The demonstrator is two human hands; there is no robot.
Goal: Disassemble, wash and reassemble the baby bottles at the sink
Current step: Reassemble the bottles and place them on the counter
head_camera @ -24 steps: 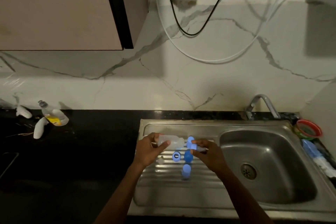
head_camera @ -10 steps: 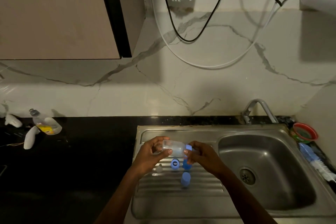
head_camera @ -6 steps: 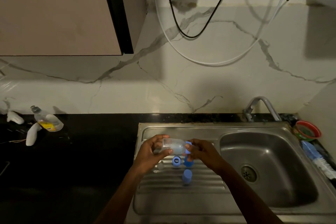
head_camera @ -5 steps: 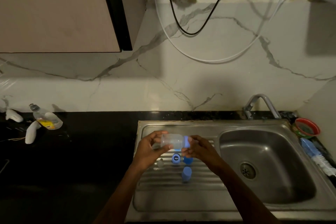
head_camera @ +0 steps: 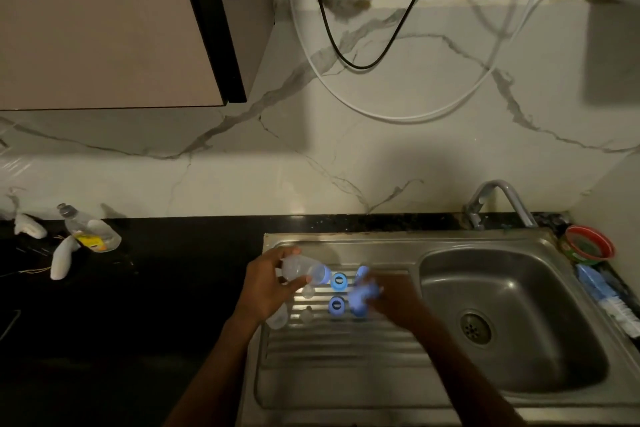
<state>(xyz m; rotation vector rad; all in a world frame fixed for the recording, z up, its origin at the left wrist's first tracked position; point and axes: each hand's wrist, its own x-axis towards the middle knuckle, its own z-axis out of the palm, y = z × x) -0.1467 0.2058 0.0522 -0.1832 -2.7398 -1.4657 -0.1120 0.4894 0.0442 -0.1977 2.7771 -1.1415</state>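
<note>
Since half a second ago, the right hand has come off the bottle's neck and dropped toward the loose blue parts.

At nine o'clock on the dark counter lie a soap bottle (head_camera: 90,234) and two white objects. The left hand (head_camera: 268,284) holds the clear bottle (head_camera: 302,270) on its side over the ribbed draining board (head_camera: 346,350), fingers curled round its body, a blue collar on the neck pointing to three o'clock. Below it lie two blue rings (head_camera: 338,281), small clear pieces and a second clear bottle body. The right hand (head_camera: 384,300) is blurred beside a blue cap (head_camera: 360,298); whether its fingers pinch it cannot be told.

The basin (head_camera: 512,315) at three o'clock looks dry, so disassembly seems nearly done, while washing and reassembly remain.
</note>
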